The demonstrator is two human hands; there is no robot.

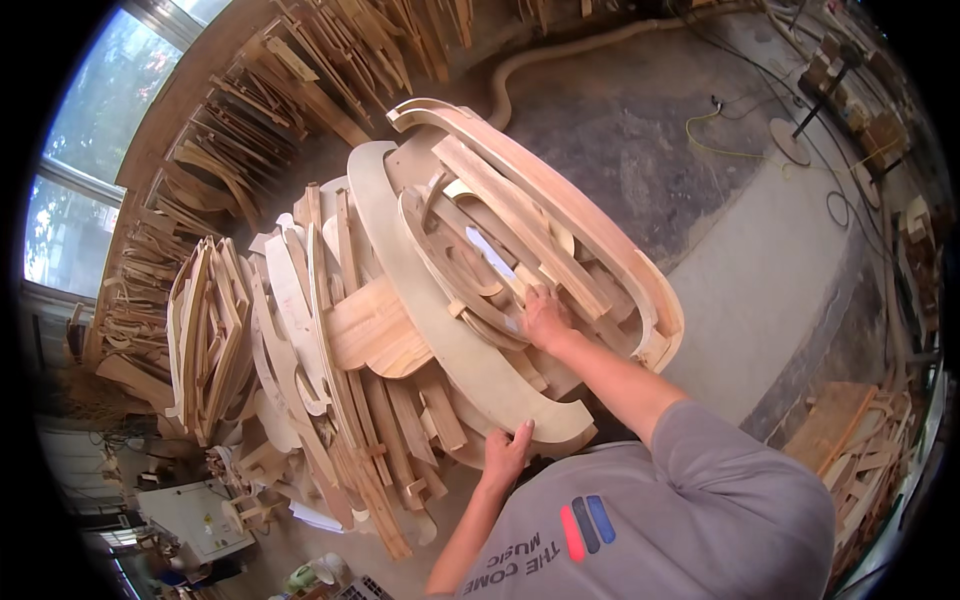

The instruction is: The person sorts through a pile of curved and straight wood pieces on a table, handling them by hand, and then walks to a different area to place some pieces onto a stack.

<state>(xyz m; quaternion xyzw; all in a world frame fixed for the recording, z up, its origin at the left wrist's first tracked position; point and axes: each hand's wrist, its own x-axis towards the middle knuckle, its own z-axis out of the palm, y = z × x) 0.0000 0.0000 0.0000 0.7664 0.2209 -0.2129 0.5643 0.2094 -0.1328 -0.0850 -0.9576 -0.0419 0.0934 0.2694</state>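
My left hand [507, 452] is closed on the near edge of a long, curved, pale wooden board [385, 235], its thumb along the edge and the other fingers mostly hidden. Farther in, my right hand [547, 318] reaches among the wooden parts with its fingers curled together at the near end of a narrow wooden strip [517, 284] that has a bright white patch. Just right of that hand lies a straight wooden bar [525, 225]. A large curved wooden frame [570, 190] bends around the right side of the pile. Thin curved strips [440, 265] lie left of my right hand.
Stacked wooden pieces [300, 330] fill the left side, with a broad glued panel [380, 325] among them. More offcuts line the rack [240, 140] by the window. A hose [570, 45] and a yellow cable [715, 150] cross the floor. Scrap boards [850, 450] lie at right.
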